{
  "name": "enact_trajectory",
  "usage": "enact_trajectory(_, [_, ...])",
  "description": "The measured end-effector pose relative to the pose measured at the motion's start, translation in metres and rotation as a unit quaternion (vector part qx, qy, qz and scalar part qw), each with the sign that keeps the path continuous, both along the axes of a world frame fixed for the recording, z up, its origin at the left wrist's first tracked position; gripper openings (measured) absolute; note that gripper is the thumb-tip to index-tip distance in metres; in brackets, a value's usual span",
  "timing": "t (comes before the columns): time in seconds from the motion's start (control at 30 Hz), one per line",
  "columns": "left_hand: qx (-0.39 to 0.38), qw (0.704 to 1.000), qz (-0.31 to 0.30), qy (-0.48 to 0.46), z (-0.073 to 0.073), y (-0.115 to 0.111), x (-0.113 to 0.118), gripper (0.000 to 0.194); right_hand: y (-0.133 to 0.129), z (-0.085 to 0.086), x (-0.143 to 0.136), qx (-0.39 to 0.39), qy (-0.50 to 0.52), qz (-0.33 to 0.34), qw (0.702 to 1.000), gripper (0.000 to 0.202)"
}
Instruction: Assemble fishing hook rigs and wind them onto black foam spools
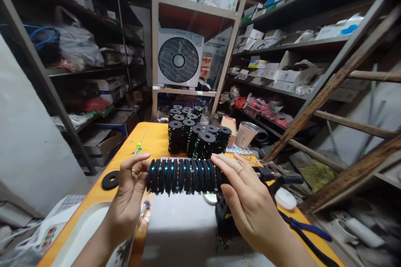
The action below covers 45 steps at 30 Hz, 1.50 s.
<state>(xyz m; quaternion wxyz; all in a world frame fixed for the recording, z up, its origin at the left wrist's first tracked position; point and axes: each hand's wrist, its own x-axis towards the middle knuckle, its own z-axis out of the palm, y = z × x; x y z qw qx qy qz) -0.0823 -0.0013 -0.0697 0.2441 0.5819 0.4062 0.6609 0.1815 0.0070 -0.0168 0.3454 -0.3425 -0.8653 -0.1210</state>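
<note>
A horizontal roll of black discs (183,176), with blue and small coloured bits showing between them, spans the space between my hands. My left hand (130,196) grips its left end, the thumb and fingers closed round the end disc. The fingers of my right hand (242,187) wrap over the right end. Beneath the right end is a black device (224,215), partly hidden by my right hand. A loose black ring (110,180) lies on the orange table (153,131), left of my left hand.
Several upright disc stacks (205,144) stand at the table's back, beside a small carton (229,127) and a metal can (247,134). Blue-handled pliers (308,227) lie right, a white tray (84,233) front left. A wooden ladder (341,79) leans at right.
</note>
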Motion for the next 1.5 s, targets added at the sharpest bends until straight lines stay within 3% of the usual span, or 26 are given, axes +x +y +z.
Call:
enact_trajectory(0.17, [-0.008, 0.999, 0.03, -0.017, 0.005, -0.001, 0.005, 0.019, 0.007, -0.002, -0.002, 0.034, 0.022, 0.003, 0.999, 0.038])
enact_trajectory(0.33, [-0.137, 0.987, 0.016, -0.086, 0.014, 0.0, 0.01, 0.03, 0.007, -0.01, 0.002, 0.066, 0.015, 0.033, 0.997, 0.043])
enact_trajectory(0.43, [-0.168, 0.982, -0.007, -0.091, 0.021, 0.002, 0.011, 0.034, 0.009, -0.013, 0.005, 0.088, 0.003, 0.048, 0.995, 0.044])
enact_trajectory(0.57, [-0.145, 0.988, 0.012, -0.044, 0.02, -0.001, 0.004, 0.034, 0.009, -0.015, 0.004, 0.098, 0.0, 0.047, 0.994, 0.046])
enact_trajectory(0.7, [-0.038, 0.996, -0.057, 0.057, 0.009, -0.007, -0.01, 0.026, 0.006, -0.018, 0.003, 0.106, 0.004, 0.053, 0.993, 0.048])
enact_trajectory(0.8, [-0.013, 0.995, -0.075, 0.057, 0.006, -0.008, -0.011, 0.022, 0.006, -0.021, 0.005, 0.108, 0.002, 0.051, 0.993, 0.05])
enact_trajectory(0.9, [-0.053, 0.998, -0.043, 0.009, 0.011, -0.008, -0.005, 0.021, 0.006, -0.022, 0.006, 0.113, -0.001, 0.05, 0.992, 0.051])
enact_trajectory(1.0, [-0.122, 0.992, 0.024, 0.0, 0.016, -0.008, 0.003, 0.031, 0.005, -0.02, 0.006, 0.119, -0.003, 0.053, 0.991, 0.051])
enact_trajectory(1.13, [-0.071, 0.995, 0.056, 0.041, 0.022, -0.005, 0.006, 0.029, 0.003, -0.018, 0.005, 0.117, -0.011, 0.038, 0.992, 0.051])
enact_trajectory(1.33, [-0.151, 0.977, 0.079, 0.129, 0.043, 0.009, -0.005, 0.034, 0.001, -0.017, 0.004, 0.126, -0.018, 0.021, 0.992, 0.05])
enact_trajectory(1.5, [-0.13, 0.978, 0.115, 0.112, 0.046, -0.002, -0.002, 0.033, -0.001, -0.011, 0.003, 0.114, -0.004, 0.023, 0.993, 0.05])
